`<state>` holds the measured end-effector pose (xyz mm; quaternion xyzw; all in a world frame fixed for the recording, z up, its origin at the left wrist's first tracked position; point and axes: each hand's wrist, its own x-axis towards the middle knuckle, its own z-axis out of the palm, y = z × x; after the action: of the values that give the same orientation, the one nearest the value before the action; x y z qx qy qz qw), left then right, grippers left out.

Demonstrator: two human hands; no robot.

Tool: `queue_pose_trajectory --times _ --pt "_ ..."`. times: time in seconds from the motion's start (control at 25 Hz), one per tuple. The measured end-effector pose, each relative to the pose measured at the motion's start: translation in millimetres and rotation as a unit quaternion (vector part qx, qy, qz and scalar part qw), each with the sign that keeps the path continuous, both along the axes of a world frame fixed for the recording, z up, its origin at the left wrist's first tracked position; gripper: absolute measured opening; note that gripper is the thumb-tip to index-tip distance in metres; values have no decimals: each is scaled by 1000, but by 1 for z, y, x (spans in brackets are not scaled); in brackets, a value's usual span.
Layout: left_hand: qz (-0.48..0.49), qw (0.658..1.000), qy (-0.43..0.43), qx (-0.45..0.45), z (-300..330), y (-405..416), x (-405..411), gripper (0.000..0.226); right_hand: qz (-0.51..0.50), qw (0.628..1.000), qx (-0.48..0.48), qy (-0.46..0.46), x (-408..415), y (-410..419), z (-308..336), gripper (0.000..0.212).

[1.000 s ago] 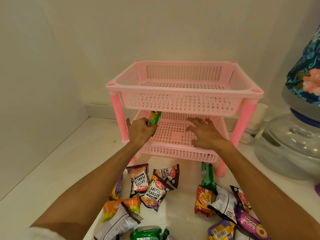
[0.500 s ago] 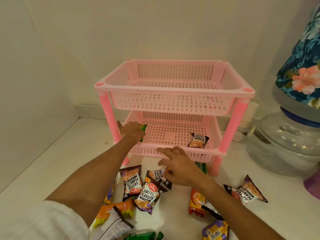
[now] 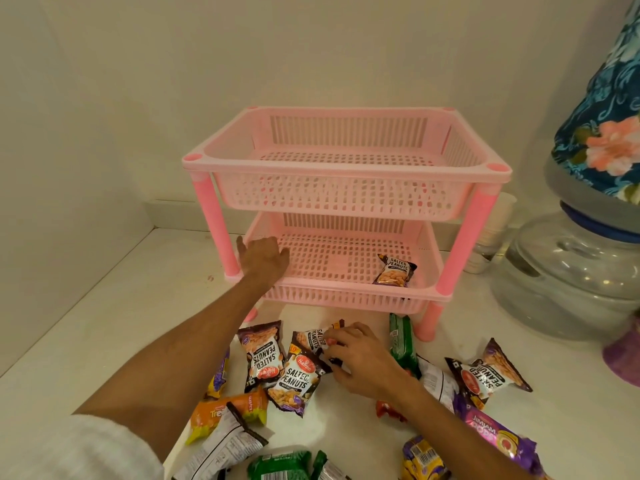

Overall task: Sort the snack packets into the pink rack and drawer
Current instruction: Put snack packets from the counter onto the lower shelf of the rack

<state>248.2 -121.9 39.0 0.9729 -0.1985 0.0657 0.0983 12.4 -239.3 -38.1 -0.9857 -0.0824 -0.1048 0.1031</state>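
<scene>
Right hand [image 3: 363, 363] on peanut packet [image 3: 316, 337], shelf-front

Green packet [image 3: 282, 466] cut off below.

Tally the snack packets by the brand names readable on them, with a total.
black Salted Peanuts foil packets: 5
purple Jimjam Pops packet: 1
orange Treat packet: 1
Total with readable names: 7

Left hand [image 3: 265, 259] extended forward, fingers apparently loose, right hand [image 3: 360, 362] lowered, fingers curled, pinching
</scene>
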Motion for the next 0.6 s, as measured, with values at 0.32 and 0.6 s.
queue_pose_trajectory --times 0.32,0.6 --pt "-181 959 -164 -142 -28 18 -75 49 -40 997 55 -32 3 15 -5 36" --pt "-160 975 -105 -111 -76 63 -111 53 70 995 -70 -26 0 47 -4 68"
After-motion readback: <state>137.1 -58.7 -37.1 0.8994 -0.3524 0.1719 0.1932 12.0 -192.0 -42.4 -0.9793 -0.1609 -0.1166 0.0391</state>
